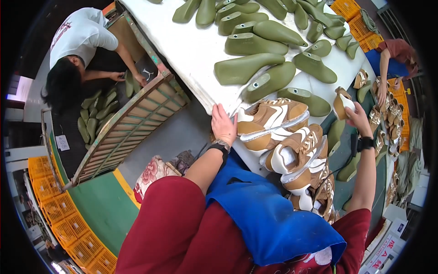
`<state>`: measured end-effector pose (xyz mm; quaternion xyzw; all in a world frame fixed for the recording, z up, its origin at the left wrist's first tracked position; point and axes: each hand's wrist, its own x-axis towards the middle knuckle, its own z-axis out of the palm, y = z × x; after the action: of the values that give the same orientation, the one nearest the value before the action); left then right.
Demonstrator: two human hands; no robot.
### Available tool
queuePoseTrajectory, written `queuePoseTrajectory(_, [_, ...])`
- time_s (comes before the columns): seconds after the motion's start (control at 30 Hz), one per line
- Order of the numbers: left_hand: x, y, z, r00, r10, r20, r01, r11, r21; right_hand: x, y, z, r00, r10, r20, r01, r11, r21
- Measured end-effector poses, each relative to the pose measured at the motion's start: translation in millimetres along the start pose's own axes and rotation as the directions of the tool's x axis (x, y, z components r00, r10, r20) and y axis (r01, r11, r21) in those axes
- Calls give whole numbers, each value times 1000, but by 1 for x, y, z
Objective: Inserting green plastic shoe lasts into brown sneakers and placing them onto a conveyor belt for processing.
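My left hand (223, 124) rests at the front edge of a white-covered table (187, 59), its fingers stretched out on the cloth and nothing visible in them. In my right hand (359, 118) is a brown-and-white sneaker (342, 101), gripped beside a green conveyor surface (349, 185). Several more brown-and-white sneakers (299, 148) lie heaped between my arms, against my blue apron (269, 219). Many olive-green shoe lasts (248, 68) cover the table beyond them. One green last (335, 136) lies just below my right hand.
At left a person in a white shirt (86, 32) handles green lasts over a slatted cart (125, 121) holding more lasts. Another person (397, 55) at far right reaches among sneakers. Orange crates (57, 205) line the left. A floral cloth (155, 176) sits beside my leg.
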<state>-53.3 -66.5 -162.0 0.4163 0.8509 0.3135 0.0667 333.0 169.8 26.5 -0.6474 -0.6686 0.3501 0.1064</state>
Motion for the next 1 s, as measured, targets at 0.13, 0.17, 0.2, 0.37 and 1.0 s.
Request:
queuePoseTrajectory(0.13, [-1, 2, 1, 999, 16, -49, -17, 999, -27, -60, -12, -18, 998, -57, 24, 55, 997, 59])
queuePoseTrajectory(0.17, [-3, 3, 2, 999, 8, -48, -10, 999, -38, -71, -7, -24, 998, -44, 35, 43, 999, 15])
queuePoseTrajectory(0.2, [-4, 1, 1, 999, -4, -52, 2, 999, -48, -84, -7, -26, 998, -37, 49, 39, 999, -30])
queuePoseTrajectory(0.37, [-8, -4, 0, 998, -9, -62, 3, 996, -93, -147, -25, -16, 991, -130, -34, 130, 991, -18])
queuePoseTrajectory(1.0, [4, -24, 5, 979, 156, 128, -138, 981, -136, -322, -25, 48, 994, -86, -71, 27, -438, 899])
